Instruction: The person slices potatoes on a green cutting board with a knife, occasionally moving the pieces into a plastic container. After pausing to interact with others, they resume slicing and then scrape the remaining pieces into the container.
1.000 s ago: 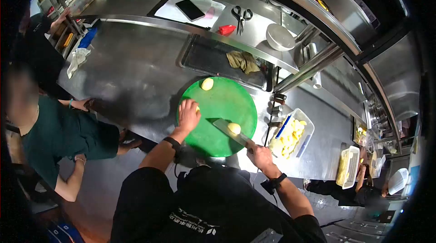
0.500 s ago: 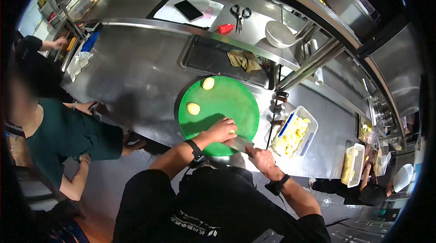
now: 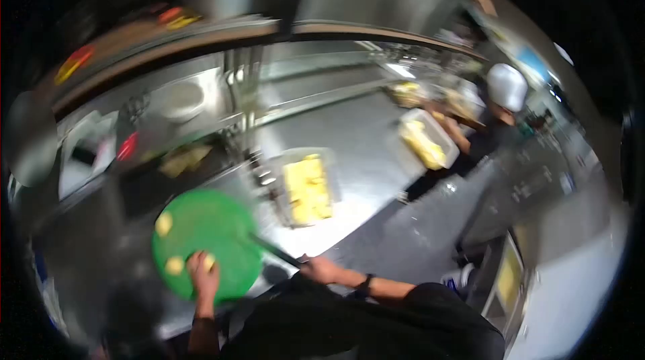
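My left hand (image 3: 202,276) is on the green round cutting board (image 3: 232,235), its fingers curled around a peeled yellow potato (image 3: 210,262). Two more peeled potatoes lie on the board's left side, one near the edge (image 3: 163,223) and one beside my fingers (image 3: 175,265). My right hand (image 3: 321,270) grips the handle of a knife (image 3: 275,250), held edge-on to the camera, with its tip reaching over the right side of the board. The whole view is smeared by motion.
A clear tub (image 3: 332,178) of yellow potato pieces stands right of the board. Further right, a co-worker in a white hat (image 3: 507,88) is by a white basket (image 3: 449,145) with yellow pieces. A dark tray (image 3: 138,192) with a cloth and a shelf edge lie behind the board.
The view has swung right, so the board now appears lower left. The knife has come away from the potato to the right, apart from my left hand.
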Available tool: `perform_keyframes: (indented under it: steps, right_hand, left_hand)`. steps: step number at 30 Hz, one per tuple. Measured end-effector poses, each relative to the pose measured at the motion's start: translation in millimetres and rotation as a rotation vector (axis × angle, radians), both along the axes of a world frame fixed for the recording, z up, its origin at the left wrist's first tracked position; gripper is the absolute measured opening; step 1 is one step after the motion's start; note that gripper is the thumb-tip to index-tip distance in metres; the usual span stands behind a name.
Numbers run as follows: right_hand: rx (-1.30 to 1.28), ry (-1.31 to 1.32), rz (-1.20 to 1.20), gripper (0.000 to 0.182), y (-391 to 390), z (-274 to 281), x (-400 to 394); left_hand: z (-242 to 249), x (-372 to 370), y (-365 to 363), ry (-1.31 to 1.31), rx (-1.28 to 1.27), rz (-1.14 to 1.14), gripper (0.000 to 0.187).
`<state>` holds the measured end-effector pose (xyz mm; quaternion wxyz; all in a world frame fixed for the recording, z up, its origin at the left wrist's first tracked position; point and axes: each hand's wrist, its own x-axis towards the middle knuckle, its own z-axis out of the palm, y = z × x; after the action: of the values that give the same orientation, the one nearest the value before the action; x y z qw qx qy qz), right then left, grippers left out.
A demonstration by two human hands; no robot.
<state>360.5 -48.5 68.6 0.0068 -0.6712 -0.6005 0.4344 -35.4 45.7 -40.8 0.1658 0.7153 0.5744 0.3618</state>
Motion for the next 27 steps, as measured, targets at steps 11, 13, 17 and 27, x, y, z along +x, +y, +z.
perform_keyframes:
  steps: [11, 13, 17, 27]
  right_hand:
    - [0.228, 0.137, -0.042, 0.028, -10.5, -66.5, -12.5]
    - [0.210, 0.114, -0.040, 0.028, -8.7, -59.5, -16.2]
    - [0.192, 0.118, -0.017, 0.029, -6.8, -63.6, -14.2]
    - [0.176, 0.107, -0.052, 0.031, 3.2, -38.4, -26.7]
  left_hand:
    - [1.4, 11.6, -2.7, 0.076, 0.054, 0.054, 0.038]
    - [7.9, 13.1, -4.3, 0.068, 0.087, 0.061, 0.038]
    - [8.8, 11.4, -3.6, 0.077, 0.083, 0.072, 0.039]
    - [8.0, 13.4, -7.2, 0.026, 0.057, 0.080, 0.043]
